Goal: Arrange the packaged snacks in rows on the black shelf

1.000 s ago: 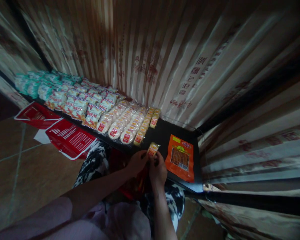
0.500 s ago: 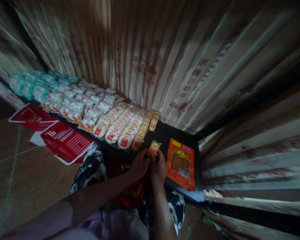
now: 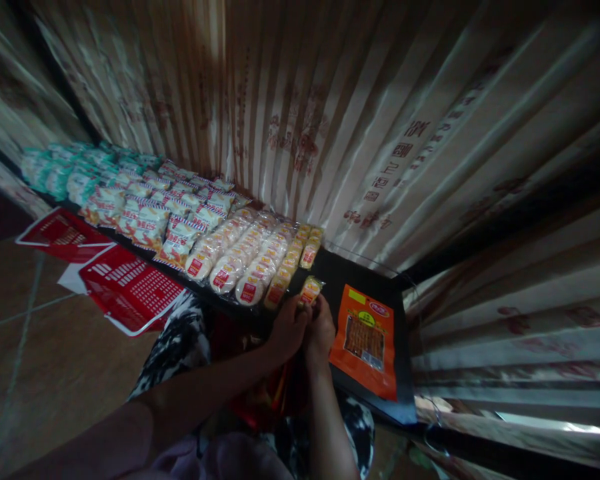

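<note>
A small yellow snack packet (image 3: 311, 290) in clear wrap is held between my two hands over the black shelf. My left hand (image 3: 287, 331) grips its near end from the left, with the fingers closed. On the other side my right hand (image 3: 321, 330) is closed around it too. Left of my hands runs a row of matching yellow packets (image 3: 286, 272), with a short second row (image 3: 311, 250) behind the held one. To the right an orange snack pouch (image 3: 364, 340) lies flat.
Rows of round white wrapped crackers (image 3: 253, 291), white-and-red snack bags (image 3: 147, 223) and green bags (image 3: 55, 177) line the black shelf (image 3: 343, 263) leftward. Pleated printed curtains (image 3: 300, 120) hang behind and to the right. Red-and-white bags (image 3: 133, 287) stick out below.
My left hand has moved slightly right and up, closer to my right hand on the packet. The view has shifted a little; the shelf goods lie as before.
</note>
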`<state>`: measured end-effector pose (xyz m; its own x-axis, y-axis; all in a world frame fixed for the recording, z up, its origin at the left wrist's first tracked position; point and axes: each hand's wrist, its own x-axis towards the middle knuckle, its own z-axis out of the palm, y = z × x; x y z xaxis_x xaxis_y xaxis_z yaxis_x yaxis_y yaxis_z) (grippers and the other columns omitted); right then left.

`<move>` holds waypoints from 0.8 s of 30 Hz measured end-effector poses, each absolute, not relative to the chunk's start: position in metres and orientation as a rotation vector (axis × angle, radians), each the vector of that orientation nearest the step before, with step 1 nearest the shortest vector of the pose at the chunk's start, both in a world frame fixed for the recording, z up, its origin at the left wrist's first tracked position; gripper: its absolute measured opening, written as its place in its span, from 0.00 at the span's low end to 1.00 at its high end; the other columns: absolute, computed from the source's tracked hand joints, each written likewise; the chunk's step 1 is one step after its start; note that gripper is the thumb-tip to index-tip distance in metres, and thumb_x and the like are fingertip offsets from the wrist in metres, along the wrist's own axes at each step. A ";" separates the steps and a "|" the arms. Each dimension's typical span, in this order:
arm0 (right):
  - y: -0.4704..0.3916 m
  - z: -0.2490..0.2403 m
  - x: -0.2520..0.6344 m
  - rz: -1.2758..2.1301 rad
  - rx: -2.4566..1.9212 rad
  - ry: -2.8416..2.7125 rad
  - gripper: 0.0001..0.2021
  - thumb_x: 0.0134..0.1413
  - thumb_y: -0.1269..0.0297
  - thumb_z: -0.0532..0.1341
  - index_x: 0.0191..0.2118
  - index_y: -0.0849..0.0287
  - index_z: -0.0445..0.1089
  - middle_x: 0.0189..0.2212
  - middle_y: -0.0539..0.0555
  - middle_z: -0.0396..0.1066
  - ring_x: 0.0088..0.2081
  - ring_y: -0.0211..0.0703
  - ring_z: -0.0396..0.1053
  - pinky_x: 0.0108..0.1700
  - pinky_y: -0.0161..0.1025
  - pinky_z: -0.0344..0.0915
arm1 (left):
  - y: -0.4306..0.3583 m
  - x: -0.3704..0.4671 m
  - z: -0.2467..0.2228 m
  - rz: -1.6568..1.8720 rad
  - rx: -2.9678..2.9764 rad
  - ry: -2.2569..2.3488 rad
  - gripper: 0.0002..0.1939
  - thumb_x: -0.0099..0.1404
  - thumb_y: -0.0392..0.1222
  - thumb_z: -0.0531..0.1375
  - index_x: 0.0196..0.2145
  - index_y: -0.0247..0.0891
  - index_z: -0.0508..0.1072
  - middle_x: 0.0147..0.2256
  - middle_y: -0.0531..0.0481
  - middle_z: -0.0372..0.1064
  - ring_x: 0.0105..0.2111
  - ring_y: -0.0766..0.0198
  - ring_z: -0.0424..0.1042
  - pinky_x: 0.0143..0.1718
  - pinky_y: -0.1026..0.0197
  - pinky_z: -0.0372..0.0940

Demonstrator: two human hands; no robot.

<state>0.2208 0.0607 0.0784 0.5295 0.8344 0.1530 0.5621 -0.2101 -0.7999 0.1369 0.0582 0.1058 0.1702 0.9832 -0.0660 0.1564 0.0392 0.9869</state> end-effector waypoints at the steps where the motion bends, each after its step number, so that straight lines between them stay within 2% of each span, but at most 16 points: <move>1: 0.063 0.079 0.221 0.401 -1.909 -1.141 0.28 0.49 0.51 0.49 0.52 0.63 0.64 0.40 0.62 0.71 0.38 0.48 0.68 0.41 0.43 0.62 | 0.060 0.139 0.106 0.975 1.366 1.222 0.18 0.61 0.37 0.49 0.50 0.35 0.64 0.50 0.43 0.65 0.51 0.60 0.63 0.56 0.58 0.54; 5: 0.072 0.080 0.224 0.415 -1.911 -1.159 0.27 0.50 0.53 0.47 0.52 0.63 0.64 0.42 0.62 0.71 0.39 0.48 0.68 0.42 0.43 0.61 | 0.066 0.144 0.105 0.938 1.380 1.286 0.19 0.64 0.40 0.49 0.51 0.30 0.65 0.56 0.37 0.57 0.58 0.57 0.55 0.61 0.56 0.47; 8: 0.079 0.079 0.226 0.410 -1.896 -1.172 0.26 0.50 0.54 0.47 0.51 0.63 0.64 0.42 0.61 0.70 0.40 0.48 0.67 0.43 0.42 0.61 | 0.071 0.147 0.104 0.924 1.384 1.270 0.19 0.65 0.40 0.48 0.51 0.30 0.66 0.58 0.37 0.55 0.60 0.57 0.52 0.62 0.55 0.45; 14: 0.095 0.074 0.230 0.369 -1.925 -1.192 0.25 0.50 0.56 0.47 0.52 0.63 0.64 0.43 0.62 0.70 0.42 0.48 0.67 0.44 0.43 0.61 | 0.077 0.151 0.103 1.005 1.395 1.228 0.16 0.66 0.40 0.48 0.48 0.37 0.68 0.57 0.43 0.58 0.60 0.59 0.52 0.63 0.52 0.45; 24: 0.115 0.070 0.235 0.362 -1.898 -1.201 0.25 0.50 0.56 0.49 0.52 0.61 0.64 0.41 0.59 0.71 0.41 0.46 0.67 0.42 0.40 0.61 | 0.086 0.154 0.103 1.044 1.401 1.234 0.19 0.66 0.38 0.47 0.51 0.33 0.66 0.56 0.41 0.59 0.59 0.61 0.55 0.62 0.55 0.47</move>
